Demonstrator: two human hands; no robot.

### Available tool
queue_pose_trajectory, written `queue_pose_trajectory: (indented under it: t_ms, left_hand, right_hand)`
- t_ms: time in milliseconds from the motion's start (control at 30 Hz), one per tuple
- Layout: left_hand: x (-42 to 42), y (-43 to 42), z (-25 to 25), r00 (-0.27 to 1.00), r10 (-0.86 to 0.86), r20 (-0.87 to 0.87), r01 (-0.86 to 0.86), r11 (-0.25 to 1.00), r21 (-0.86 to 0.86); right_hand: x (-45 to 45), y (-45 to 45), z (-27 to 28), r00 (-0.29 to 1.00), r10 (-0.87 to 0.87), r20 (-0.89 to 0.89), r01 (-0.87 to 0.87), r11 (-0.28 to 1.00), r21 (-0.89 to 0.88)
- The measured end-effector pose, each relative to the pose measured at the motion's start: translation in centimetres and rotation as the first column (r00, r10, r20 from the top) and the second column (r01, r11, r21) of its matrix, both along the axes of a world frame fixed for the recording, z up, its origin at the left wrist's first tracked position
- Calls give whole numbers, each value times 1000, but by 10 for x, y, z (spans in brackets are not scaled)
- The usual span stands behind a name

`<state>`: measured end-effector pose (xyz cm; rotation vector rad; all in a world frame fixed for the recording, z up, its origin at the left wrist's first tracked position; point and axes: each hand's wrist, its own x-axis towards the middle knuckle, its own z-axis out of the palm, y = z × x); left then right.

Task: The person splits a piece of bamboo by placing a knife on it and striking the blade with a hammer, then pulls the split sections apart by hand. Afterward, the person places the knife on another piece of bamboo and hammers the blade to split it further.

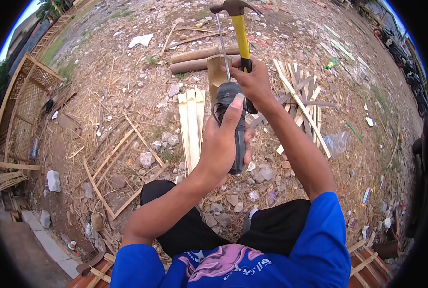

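My left hand (223, 139) is wrapped around the thick black handle of a tool (230, 96) whose long thin metal shaft points up and away from me. The tool's exact kind is hard to make out. In my right hand (256, 84) is a hammer (243, 38) with a yellow and black handle, its dark head uppermost. Fingers of that hand also reach close to the metal shaft; whether they touch it I cannot tell. Just behind both hands stands a split bamboo piece (215, 72), partly hidden by them.
Two round logs (192, 66) lie beyond my hands. Pale split bamboo strips (191, 127) rest on the left, and a crossed pile of strips (300, 105) on the right. A woven bamboo frame (19, 110) stands far left. Stones and litter cover the ground.
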<state>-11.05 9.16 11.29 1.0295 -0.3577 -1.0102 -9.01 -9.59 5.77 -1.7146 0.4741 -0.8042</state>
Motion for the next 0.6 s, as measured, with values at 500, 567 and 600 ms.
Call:
queue_pose_trajectory:
  t_ms: [500, 567, 600]
  left_hand:
    - [7, 4, 0, 1000, 5, 10, -5, 1000, 4]
    - [6, 5, 2, 1000, 12, 19, -12, 1000, 21]
    - [6, 5, 3, 1000, 14, 24, -15, 999, 29]
  right_hand:
    - [-1, 1, 2, 999, 41, 28, -42, 998, 42]
    - [-2, 4, 6, 999, 42, 28, -43, 998, 35]
    - [-2, 4, 6, 999, 35, 16, -36, 999, 31]
